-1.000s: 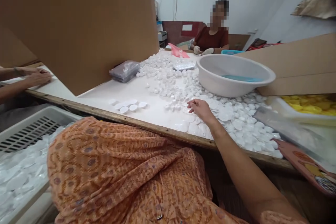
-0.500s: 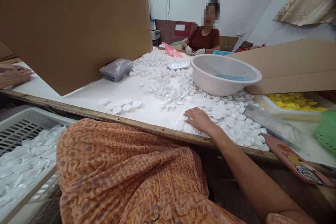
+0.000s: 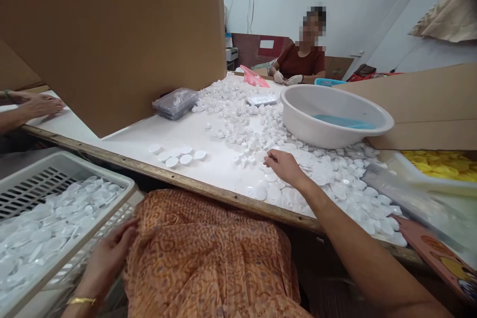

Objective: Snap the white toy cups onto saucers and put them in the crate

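My right hand [image 3: 282, 164] is over the near part of a spread of small white plastic caps [image 3: 257, 129], its fingers drawn together in a pinch. Whatever lies between the fingertips is too small to make out. Flat white discs [image 3: 274, 193] lie on the table under and beside that hand. My left hand [image 3: 115, 246] is low at the left, between my patterned clothing and a basket of white discs [image 3: 128, 186]; blur hides what its fingers do. Left of the caps, several round white pieces [image 3: 185, 159] sit in a small group.
A large cardboard sheet [image 3: 122, 35] stands at left, beside clear plastic packets [image 3: 175, 103]. A white basin [image 3: 331, 131] stands behind the discs, with a tray of yellow pieces [image 3: 443, 164] at right. One co-worker [image 3: 303, 62] sits opposite; another person's hands [image 3: 40, 104] show at far left.
My left hand has come into view beside the basket. My right hand has lifted off the discs, and its spread fingers have closed into a pinch. The view has shifted left.
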